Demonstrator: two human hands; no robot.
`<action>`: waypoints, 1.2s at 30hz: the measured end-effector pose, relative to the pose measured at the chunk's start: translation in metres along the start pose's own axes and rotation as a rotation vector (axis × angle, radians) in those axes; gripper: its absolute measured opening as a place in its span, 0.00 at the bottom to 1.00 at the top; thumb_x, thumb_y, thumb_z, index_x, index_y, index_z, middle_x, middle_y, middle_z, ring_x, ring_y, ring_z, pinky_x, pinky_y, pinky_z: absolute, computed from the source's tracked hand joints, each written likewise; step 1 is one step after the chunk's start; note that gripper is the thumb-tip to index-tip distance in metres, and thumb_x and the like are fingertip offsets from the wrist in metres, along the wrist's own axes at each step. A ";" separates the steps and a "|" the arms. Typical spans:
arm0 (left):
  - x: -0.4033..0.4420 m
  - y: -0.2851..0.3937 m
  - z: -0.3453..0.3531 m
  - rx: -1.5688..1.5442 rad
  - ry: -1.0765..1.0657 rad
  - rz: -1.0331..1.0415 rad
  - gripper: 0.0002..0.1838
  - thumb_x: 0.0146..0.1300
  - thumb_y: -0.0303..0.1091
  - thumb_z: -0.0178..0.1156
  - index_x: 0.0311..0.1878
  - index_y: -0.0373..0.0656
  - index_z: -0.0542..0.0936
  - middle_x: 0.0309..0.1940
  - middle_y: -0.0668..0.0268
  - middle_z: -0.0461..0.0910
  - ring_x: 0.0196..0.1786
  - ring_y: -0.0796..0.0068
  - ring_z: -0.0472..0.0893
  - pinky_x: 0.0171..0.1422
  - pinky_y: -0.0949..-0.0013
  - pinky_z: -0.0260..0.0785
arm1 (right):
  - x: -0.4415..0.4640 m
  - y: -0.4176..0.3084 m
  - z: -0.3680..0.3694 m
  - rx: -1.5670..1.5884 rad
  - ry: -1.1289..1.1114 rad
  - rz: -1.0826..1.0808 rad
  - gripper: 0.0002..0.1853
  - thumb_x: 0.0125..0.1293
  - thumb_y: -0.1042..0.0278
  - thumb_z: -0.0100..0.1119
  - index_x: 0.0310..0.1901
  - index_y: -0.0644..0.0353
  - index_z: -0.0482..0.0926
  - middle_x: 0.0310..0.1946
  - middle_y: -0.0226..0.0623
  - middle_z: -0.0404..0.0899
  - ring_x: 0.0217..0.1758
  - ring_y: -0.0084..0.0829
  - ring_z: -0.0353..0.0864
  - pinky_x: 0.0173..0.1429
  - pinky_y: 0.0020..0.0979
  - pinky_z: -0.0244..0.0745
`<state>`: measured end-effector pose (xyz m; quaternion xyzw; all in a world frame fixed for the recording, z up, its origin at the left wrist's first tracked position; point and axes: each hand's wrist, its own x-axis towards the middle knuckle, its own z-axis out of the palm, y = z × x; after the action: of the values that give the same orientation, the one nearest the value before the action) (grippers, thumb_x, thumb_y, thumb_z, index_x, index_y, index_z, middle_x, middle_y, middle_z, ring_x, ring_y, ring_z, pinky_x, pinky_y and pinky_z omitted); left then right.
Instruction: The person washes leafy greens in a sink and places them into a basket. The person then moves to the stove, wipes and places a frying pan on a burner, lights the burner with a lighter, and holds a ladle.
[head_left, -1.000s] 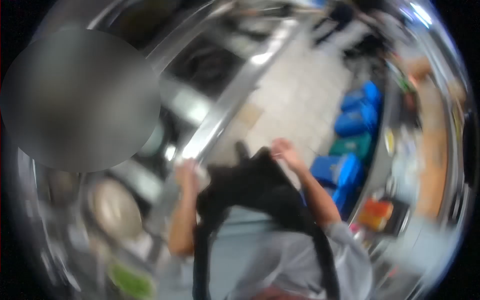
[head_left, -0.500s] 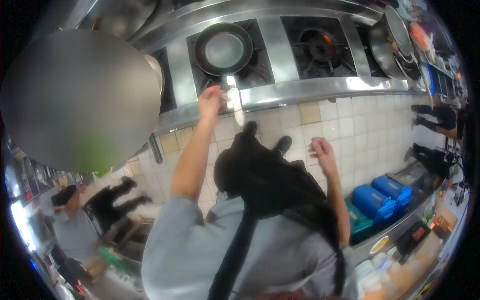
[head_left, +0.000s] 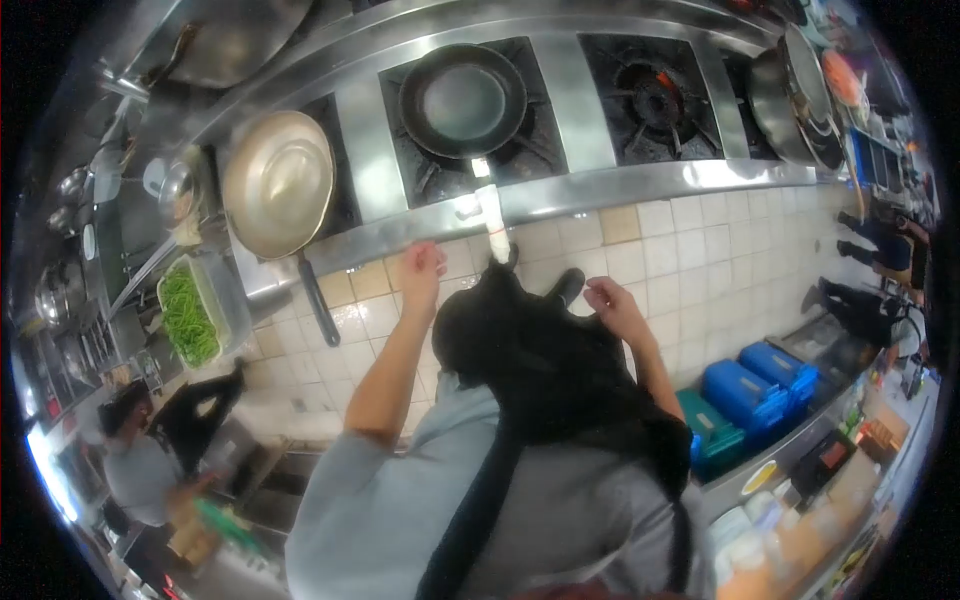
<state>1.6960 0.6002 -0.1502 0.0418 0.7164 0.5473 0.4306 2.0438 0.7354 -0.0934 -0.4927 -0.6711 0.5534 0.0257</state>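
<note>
A dark frying pan [head_left: 464,100] rests on a burner in front of me. White wrapping covers its handle [head_left: 493,222], which juts over the stove's front edge. My left hand [head_left: 422,265] is to the left of that handle and apart from it, with loosely bent fingers and nothing visible in them. To the handle's right, my right hand [head_left: 615,306] hangs over the tiled floor. Its fingers are half curled and a little apart, and I see no object there. A wide pale metal pan [head_left: 280,185] with a black handle lies on the left part of the stove.
Chopped greens [head_left: 188,312] fill a clear container at left. Stacked pans [head_left: 790,100] crowd the stove's right end, beside a bare burner [head_left: 652,100]. Blue bins [head_left: 745,398] stand behind me at right. One person [head_left: 150,470] works at lower left; others are far right.
My left hand has drawn back from the stove's front edge beside the pan handle. My right hand has shifted slightly left. The grey blur over the left side is gone, revealing the pale pan and greens.
</note>
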 end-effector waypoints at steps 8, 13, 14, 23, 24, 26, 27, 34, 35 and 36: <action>0.013 -0.088 -0.079 1.054 -0.352 0.221 0.16 0.62 0.34 0.59 0.51 0.39 0.82 0.49 0.52 0.83 0.54 0.49 0.81 0.67 0.53 0.67 | -0.035 0.031 -0.011 0.235 0.302 0.236 0.15 0.72 0.64 0.59 0.52 0.68 0.77 0.35 0.37 0.82 0.40 0.24 0.80 0.45 0.28 0.76; -0.001 -0.065 -0.052 1.247 -0.449 0.290 0.12 0.68 0.33 0.55 0.50 0.44 0.82 0.48 0.56 0.83 0.53 0.50 0.81 0.59 0.56 0.72 | -0.094 0.055 -0.008 0.234 0.452 0.283 0.15 0.73 0.64 0.58 0.53 0.67 0.77 0.40 0.40 0.83 0.41 0.24 0.81 0.45 0.28 0.77; -0.004 -0.066 -0.045 0.997 -0.345 0.436 0.11 0.69 0.32 0.53 0.49 0.44 0.82 0.47 0.55 0.83 0.52 0.51 0.81 0.57 0.56 0.73 | -0.106 0.057 -0.007 0.240 0.460 0.285 0.15 0.73 0.64 0.58 0.53 0.67 0.77 0.40 0.40 0.83 0.41 0.24 0.81 0.45 0.28 0.77; 0.025 0.071 0.071 0.752 -0.114 0.738 0.27 0.60 0.34 0.68 0.63 0.39 0.74 0.51 0.55 0.76 0.35 0.70 0.80 0.44 0.67 0.75 | -0.102 0.068 0.002 0.504 0.212 0.335 0.17 0.74 0.62 0.58 0.58 0.62 0.75 0.44 0.35 0.81 0.43 0.26 0.81 0.42 0.28 0.80; 0.029 0.067 0.071 0.777 -0.151 0.708 0.28 0.58 0.34 0.69 0.63 0.39 0.75 0.51 0.55 0.76 0.35 0.69 0.80 0.44 0.67 0.75 | -0.080 0.050 -0.003 0.475 0.112 0.271 0.18 0.73 0.61 0.59 0.58 0.62 0.75 0.44 0.35 0.81 0.44 0.26 0.81 0.43 0.28 0.80; 0.036 0.057 0.065 0.812 -0.140 0.705 0.27 0.57 0.34 0.69 0.61 0.40 0.76 0.51 0.56 0.77 0.35 0.69 0.81 0.44 0.66 0.75 | -0.033 0.024 -0.008 0.393 -0.070 0.175 0.22 0.73 0.55 0.59 0.60 0.63 0.74 0.46 0.38 0.81 0.46 0.29 0.81 0.44 0.29 0.80; 0.041 0.056 0.065 0.843 -0.161 0.718 0.27 0.56 0.34 0.69 0.60 0.42 0.78 0.51 0.57 0.77 0.34 0.68 0.81 0.43 0.66 0.75 | -0.007 0.013 -0.007 0.359 -0.133 0.095 0.25 0.73 0.52 0.58 0.60 0.64 0.74 0.48 0.39 0.81 0.47 0.29 0.81 0.44 0.29 0.80; 0.036 0.062 0.080 0.935 -0.130 0.622 0.22 0.57 0.38 0.68 0.55 0.47 0.81 0.51 0.60 0.80 0.40 0.61 0.83 0.47 0.59 0.76 | 0.107 -0.065 0.062 0.419 -0.343 0.054 0.26 0.74 0.49 0.55 0.60 0.64 0.73 0.48 0.39 0.79 0.47 0.28 0.81 0.41 0.29 0.82; 0.046 0.048 0.079 0.969 -0.112 0.703 0.20 0.58 0.38 0.67 0.55 0.47 0.81 0.49 0.59 0.80 0.41 0.58 0.83 0.47 0.58 0.76 | 0.116 -0.075 0.072 0.530 -0.354 0.117 0.24 0.75 0.51 0.54 0.60 0.62 0.73 0.45 0.36 0.79 0.45 0.26 0.80 0.41 0.28 0.83; 0.051 0.046 0.080 1.001 -0.095 0.784 0.19 0.59 0.38 0.66 0.54 0.47 0.81 0.47 0.57 0.81 0.42 0.55 0.83 0.48 0.57 0.76 | 0.121 -0.078 0.083 0.526 -0.357 0.115 0.24 0.75 0.51 0.54 0.60 0.62 0.73 0.45 0.36 0.79 0.45 0.26 0.80 0.41 0.28 0.83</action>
<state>1.6986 0.7054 -0.1442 0.5211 0.7971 0.2609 0.1581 1.8840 0.7668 -0.1273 -0.4014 -0.4701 0.7860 0.0026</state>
